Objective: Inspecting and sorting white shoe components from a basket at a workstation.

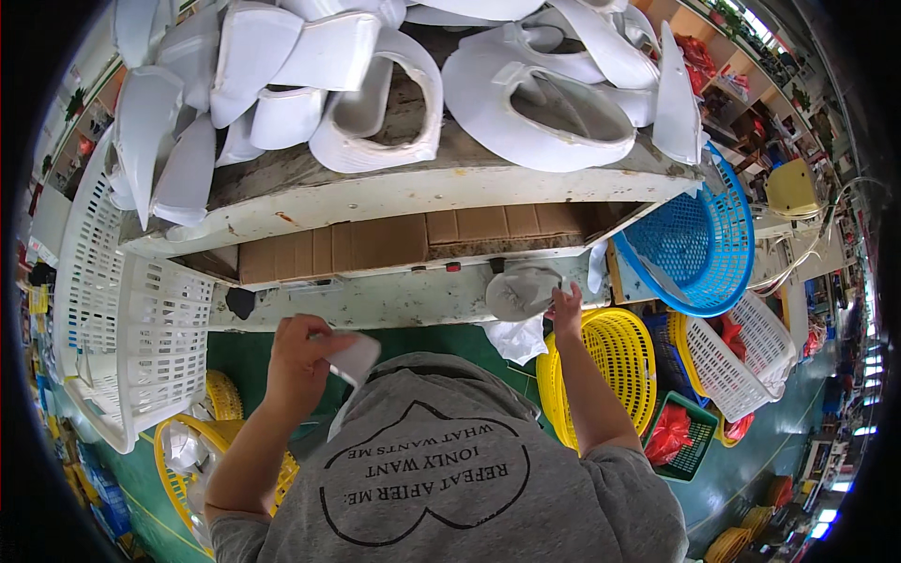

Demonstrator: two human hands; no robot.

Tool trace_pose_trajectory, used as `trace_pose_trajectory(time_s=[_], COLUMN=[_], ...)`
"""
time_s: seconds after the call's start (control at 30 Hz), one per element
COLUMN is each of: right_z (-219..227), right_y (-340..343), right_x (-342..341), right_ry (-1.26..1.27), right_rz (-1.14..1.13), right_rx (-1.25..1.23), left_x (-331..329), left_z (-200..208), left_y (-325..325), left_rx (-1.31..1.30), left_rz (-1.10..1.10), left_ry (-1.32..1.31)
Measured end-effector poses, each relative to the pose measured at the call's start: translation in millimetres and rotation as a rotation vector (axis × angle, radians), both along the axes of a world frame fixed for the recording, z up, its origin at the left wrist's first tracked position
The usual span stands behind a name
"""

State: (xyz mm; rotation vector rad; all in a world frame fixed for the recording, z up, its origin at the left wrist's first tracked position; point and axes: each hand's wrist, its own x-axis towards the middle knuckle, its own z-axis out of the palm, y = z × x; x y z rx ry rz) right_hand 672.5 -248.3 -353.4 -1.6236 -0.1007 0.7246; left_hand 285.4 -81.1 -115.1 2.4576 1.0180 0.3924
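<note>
My left hand is raised left of my chest, its fingers closed round a smooth white curved piece with a narrow strip hanging from it. Forward and to the right, my right hand pinches the edge of a rounded greyish-white piece at the bench's front ledge. Heaped on the bench top in front of me are several white curved pieces that look like shoe uppers, some with oval openings.
Cardboard lines the open shelf under the bench top. A tall white basket stands left, above a yellow basket. On the right are a blue basket, a yellow basket, a white crate and a green crate. White plastic hangs below the ledge.
</note>
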Motion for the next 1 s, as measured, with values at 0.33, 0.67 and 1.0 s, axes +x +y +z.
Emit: trace_pose_trajectory(time_s=[0.33,0.67,1.0], right_z=[51.3,154.6,173.9], right_y=[28.8,92.3,87.3], right_x=[-79.6,-187.8,-190.6], right_ry=[-0.556,-0.018,-0.199], right_rz=[0.468,0.854,1.106], right_rx=[-0.065,0.374,0.478], left_x=[18.3,35.5,37.3], left_z=[-22.8,-42.4,-45.4], left_y=[-10.4,-28.5,-48.3], left_rx=[-0.313,-0.584,-0.769], left_rz=[0.142,0.522,0.623], left_ry=[-0.354,-0.852,-0.58])
